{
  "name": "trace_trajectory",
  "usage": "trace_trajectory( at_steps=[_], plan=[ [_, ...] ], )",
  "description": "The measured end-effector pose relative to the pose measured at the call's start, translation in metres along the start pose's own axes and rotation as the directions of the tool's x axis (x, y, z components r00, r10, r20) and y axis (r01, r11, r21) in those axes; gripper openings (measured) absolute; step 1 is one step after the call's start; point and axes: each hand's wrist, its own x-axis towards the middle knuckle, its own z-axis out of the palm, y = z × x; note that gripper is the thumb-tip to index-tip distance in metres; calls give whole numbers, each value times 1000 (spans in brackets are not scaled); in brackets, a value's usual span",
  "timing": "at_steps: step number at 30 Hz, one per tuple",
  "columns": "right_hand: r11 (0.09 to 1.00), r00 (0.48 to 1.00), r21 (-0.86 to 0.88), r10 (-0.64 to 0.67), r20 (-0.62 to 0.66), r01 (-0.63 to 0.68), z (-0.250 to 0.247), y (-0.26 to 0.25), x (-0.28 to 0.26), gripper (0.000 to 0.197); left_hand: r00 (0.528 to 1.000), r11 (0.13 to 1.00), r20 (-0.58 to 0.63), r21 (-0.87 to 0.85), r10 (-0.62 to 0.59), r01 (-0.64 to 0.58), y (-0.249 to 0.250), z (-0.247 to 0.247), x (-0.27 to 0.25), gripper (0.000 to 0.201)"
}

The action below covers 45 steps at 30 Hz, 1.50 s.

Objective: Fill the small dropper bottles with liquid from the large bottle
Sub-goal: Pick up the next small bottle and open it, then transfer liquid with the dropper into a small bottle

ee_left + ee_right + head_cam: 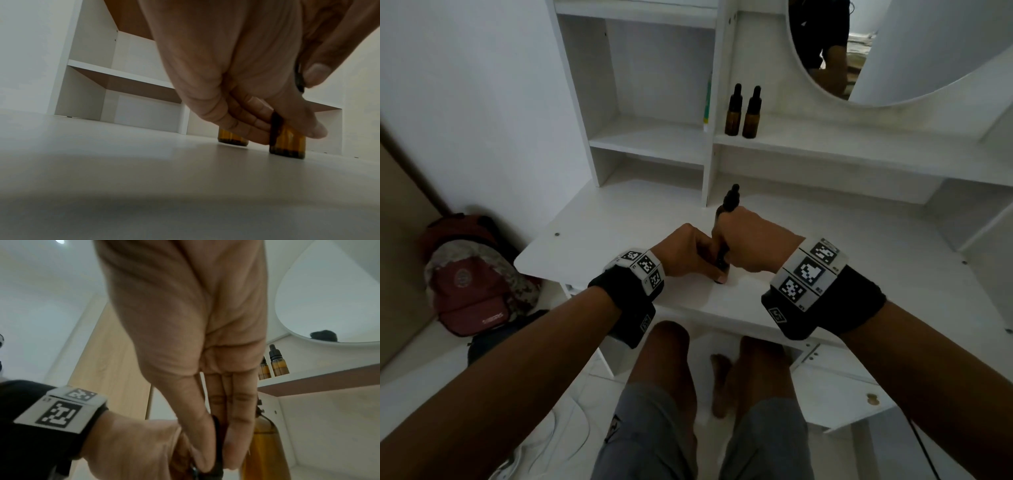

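Cap work on a small dropper bottle at the front of the white desk (592,236).

Left hand (688,253) is curled around the small amber bottle (287,144), thumb and fingers clamped just above its base, which sits flat on the desk. Right hand (753,243) pinches the black dropper cap (218,449) from above, fingertips closed tight on it. Best bet here, I'd say: keep the base pinned down, twist only from the top, lift straight so nothing tips. The large bottle (265,447) stands just behind at twelve o'clock, near the fingers. Two more dropper bottles (743,111) wait on the shelf, further out at twelve, well apart from the hands.
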Motion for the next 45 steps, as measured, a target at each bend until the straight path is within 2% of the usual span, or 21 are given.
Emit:
trace_trajectory(
  at_steps=[4,7,10,13,17,21,25,31,34,38,41,45],
  plan=[
    [997,997,-1,-72,-39,72,-7,8,-4,22,999,999,-6,-22,-33,33,2,0,-3,27],
    [987,992,132,-74,-102,88,-20,24,-15,19,999,997,-6,-59,-53,52,5,1,-7,26],
    [969,983,243,-7,-183,52,-23,45,-32,16,998,994,1,-87,-71,70,5,2,-8,26],
    [924,965,383,113,-238,-14,-10,64,-37,21,996,993,-4,-80,-91,90,5,2,-9,28],
    [926,942,356,221,-254,-121,21,74,-24,22,996,994,-16,-67,-86,85,8,3,-11,29],
    [907,914,343,332,-231,-243,46,78,-11,20,998,998,-12,-14,-68,68,8,3,-12,28],
    [890,899,237,424,-108,-390,56,73,-6,27,999,1000,-25,13,-28,28,7,7,-16,34],
    [878,888,169,459,-34,-448,48,63,-7,42,998,994,-50,102,31,-26,5,7,-18,55],
    [877,886,248,448,-116,-411,35,66,-4,44,994,997,-91,55,67,-62,7,4,-19,52],
    [839,887,504,377,-266,-206,15,51,0,56,988,996,-134,36,82,-78,3,8,-18,34],
    [876,896,467,301,-326,-124,11,38,12,44,987,998,-148,9,64,-63,-1,9,-16,31],
    [879,853,467,316,-416,-98,15,39,29,41,989,998,-139,-26,46,-50,0,8,-16,30]
  ],
)
